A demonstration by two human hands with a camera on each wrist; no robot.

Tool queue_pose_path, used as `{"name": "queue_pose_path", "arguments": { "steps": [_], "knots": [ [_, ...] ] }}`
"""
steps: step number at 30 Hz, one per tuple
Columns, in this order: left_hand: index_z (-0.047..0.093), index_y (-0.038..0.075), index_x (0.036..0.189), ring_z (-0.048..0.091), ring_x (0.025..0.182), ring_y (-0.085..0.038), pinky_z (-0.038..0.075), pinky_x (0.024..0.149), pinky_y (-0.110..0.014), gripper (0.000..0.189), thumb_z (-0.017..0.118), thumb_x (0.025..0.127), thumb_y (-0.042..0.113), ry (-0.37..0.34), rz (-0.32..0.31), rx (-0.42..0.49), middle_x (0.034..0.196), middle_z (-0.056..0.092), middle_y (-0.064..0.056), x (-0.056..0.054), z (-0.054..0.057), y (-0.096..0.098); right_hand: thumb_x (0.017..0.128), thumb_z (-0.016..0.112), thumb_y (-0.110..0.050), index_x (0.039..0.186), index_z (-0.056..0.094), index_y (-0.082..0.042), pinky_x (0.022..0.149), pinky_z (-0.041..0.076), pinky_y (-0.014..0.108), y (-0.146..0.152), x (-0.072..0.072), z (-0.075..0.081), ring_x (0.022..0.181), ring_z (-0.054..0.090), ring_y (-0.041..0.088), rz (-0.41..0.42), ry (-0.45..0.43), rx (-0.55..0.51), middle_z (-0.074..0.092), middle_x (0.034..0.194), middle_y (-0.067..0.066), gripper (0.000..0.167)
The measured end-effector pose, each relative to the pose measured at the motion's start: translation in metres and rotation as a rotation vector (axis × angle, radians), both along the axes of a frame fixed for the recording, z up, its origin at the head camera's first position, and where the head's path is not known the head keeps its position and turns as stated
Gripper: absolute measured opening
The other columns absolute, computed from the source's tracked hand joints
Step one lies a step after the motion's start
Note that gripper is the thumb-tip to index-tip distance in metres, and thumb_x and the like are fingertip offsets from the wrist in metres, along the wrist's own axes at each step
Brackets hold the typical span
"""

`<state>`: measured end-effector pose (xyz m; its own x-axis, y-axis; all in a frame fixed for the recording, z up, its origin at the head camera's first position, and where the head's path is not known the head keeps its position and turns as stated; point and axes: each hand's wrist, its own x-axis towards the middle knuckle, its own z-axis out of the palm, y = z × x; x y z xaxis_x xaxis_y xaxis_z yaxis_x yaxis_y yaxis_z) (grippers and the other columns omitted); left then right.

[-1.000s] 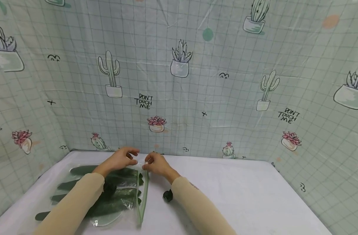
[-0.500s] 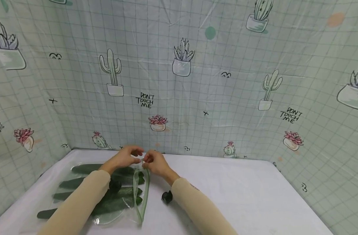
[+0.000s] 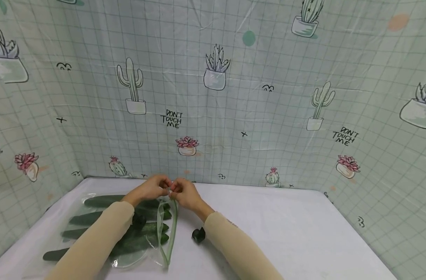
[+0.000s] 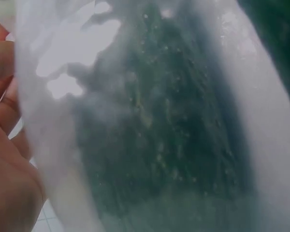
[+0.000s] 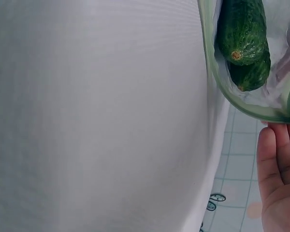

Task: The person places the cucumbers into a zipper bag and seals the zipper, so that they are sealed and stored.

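Note:
A clear zip bag (image 3: 148, 254) with a green zip edge lies on the left of the table, its mouth facing right and partly gaping. Several cucumbers (image 3: 139, 242) lie side by side inside; in the right wrist view two cucumber ends (image 5: 244, 43) show just within the mouth. My right hand (image 3: 188, 194) pinches the far corner of the zip edge between thumb and fingers. Close against it, my left hand (image 3: 150, 189) pinches the same corner, its fingertips meeting the right ones. In the left wrist view, shiny bag film covers most of the scene beside the left hand (image 4: 12, 164).
A dark wrist camera (image 3: 199, 235) shows at the right wrist and another dark one (image 3: 138, 221) at the left. White cloth covers the table (image 3: 276, 229). A patterned curtain (image 3: 234, 112) rises behind and along both sides.
My left hand has moved right to the bag's corner, and its fingers have closed there. The zip edge has parted into a wider loop. My right hand has stayed at the corner.

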<state>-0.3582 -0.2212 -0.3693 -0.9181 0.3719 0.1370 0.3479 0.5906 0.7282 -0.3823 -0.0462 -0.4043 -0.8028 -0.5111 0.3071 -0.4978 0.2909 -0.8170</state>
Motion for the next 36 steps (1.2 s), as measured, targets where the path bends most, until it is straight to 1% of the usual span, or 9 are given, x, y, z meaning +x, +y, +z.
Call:
{"name": "queue_pose_path", "arguments": {
  "steps": [5, 9, 14, 17, 19, 23, 26, 32, 36],
  "knots": [
    [0.058, -0.005, 0.099, 0.051, 0.070, -0.017, 0.042, 0.059, -0.029, 0.013, 0.057, 0.086, -0.005, -0.014, -0.021, 0.044, 0.082, 0.059, -0.010, 0.000, 0.000, 0.002, 0.084, 0.068, 0.001, 0.089, 0.061, -0.005, 0.053, 0.045, 0.019, 0.001, 0.000, 0.001, 0.064, 0.055, 0.007, -0.008, -0.033, -0.035, 0.059, 0.074, -0.001, 0.010],
    [0.056, -0.005, 0.096, 0.047, 0.065, -0.016, 0.040, 0.057, -0.028, 0.009, 0.059, 0.087, -0.005, -0.020, -0.043, 0.089, 0.078, 0.057, -0.008, 0.001, 0.000, 0.001, 0.084, 0.069, 0.001, 0.089, 0.061, -0.003, 0.053, 0.044, 0.020, 0.002, -0.001, 0.001, 0.063, 0.054, 0.008, 0.012, -0.063, -0.058, 0.059, 0.074, 0.000, 0.010],
    [0.056, -0.006, 0.097, 0.045, 0.063, -0.016, 0.038, 0.057, -0.028, 0.009, 0.059, 0.088, -0.005, -0.020, -0.054, 0.114, 0.077, 0.058, -0.009, 0.003, 0.001, 0.001, 0.083, 0.067, 0.005, 0.091, 0.060, 0.003, 0.053, 0.042, 0.020, 0.003, 0.001, 0.003, 0.062, 0.052, 0.008, 0.033, -0.068, -0.076, 0.057, 0.072, 0.001, 0.011],
    [0.056, -0.006, 0.097, 0.045, 0.063, -0.016, 0.038, 0.057, -0.028, 0.010, 0.059, 0.088, -0.006, -0.024, -0.047, 0.123, 0.078, 0.058, -0.011, 0.003, 0.002, 0.002, 0.082, 0.066, 0.009, 0.093, 0.060, 0.009, 0.053, 0.041, 0.020, 0.003, 0.002, 0.005, 0.062, 0.050, 0.010, 0.038, -0.095, -0.080, 0.056, 0.072, 0.003, 0.013],
    [0.055, -0.006, 0.098, 0.044, 0.063, -0.016, 0.038, 0.056, -0.028, 0.010, 0.058, 0.087, -0.007, -0.030, -0.039, 0.123, 0.078, 0.058, -0.011, 0.003, 0.002, 0.002, 0.082, 0.066, 0.009, 0.094, 0.059, 0.010, 0.053, 0.041, 0.021, 0.003, 0.002, 0.007, 0.061, 0.050, 0.011, 0.036, -0.130, -0.082, 0.055, 0.072, 0.004, 0.014],
    [0.055, -0.005, 0.097, 0.043, 0.062, -0.016, 0.037, 0.056, -0.028, 0.011, 0.056, 0.086, -0.009, -0.028, -0.010, 0.114, 0.077, 0.057, -0.010, 0.002, 0.005, 0.003, 0.082, 0.066, 0.008, 0.094, 0.060, 0.007, 0.052, 0.039, 0.021, 0.004, 0.004, 0.008, 0.060, 0.048, 0.010, 0.028, -0.186, -0.084, 0.055, 0.069, 0.002, 0.013],
    [0.055, -0.005, 0.097, 0.043, 0.063, -0.017, 0.037, 0.057, -0.028, 0.012, 0.056, 0.086, -0.010, -0.021, 0.012, 0.102, 0.078, 0.057, -0.011, 0.001, 0.007, 0.002, 0.081, 0.067, 0.007, 0.092, 0.059, 0.005, 0.052, 0.037, 0.021, 0.004, 0.005, 0.007, 0.059, 0.047, 0.010, 0.029, -0.200, -0.081, 0.054, 0.067, 0.000, 0.013],
    [0.056, -0.005, 0.096, 0.046, 0.067, -0.017, 0.040, 0.060, -0.030, 0.012, 0.057, 0.086, -0.010, 0.008, 0.015, 0.080, 0.080, 0.057, -0.010, -0.001, 0.008, 0.001, 0.078, 0.067, 0.008, 0.089, 0.059, 0.005, 0.052, 0.038, 0.023, 0.005, 0.008, 0.002, 0.058, 0.047, 0.012, 0.034, -0.263, -0.071, 0.053, 0.064, 0.001, 0.014],
    [0.056, -0.003, 0.095, 0.048, 0.068, -0.019, 0.042, 0.061, -0.031, 0.010, 0.057, 0.087, -0.008, 0.007, 0.033, 0.077, 0.080, 0.057, -0.010, 0.000, 0.009, 0.001, 0.077, 0.067, 0.008, 0.085, 0.059, 0.001, 0.052, 0.040, 0.024, 0.006, 0.013, -0.001, 0.056, 0.048, 0.012, 0.007, -0.314, -0.076, 0.052, 0.062, 0.002, 0.014]
  ]
}}
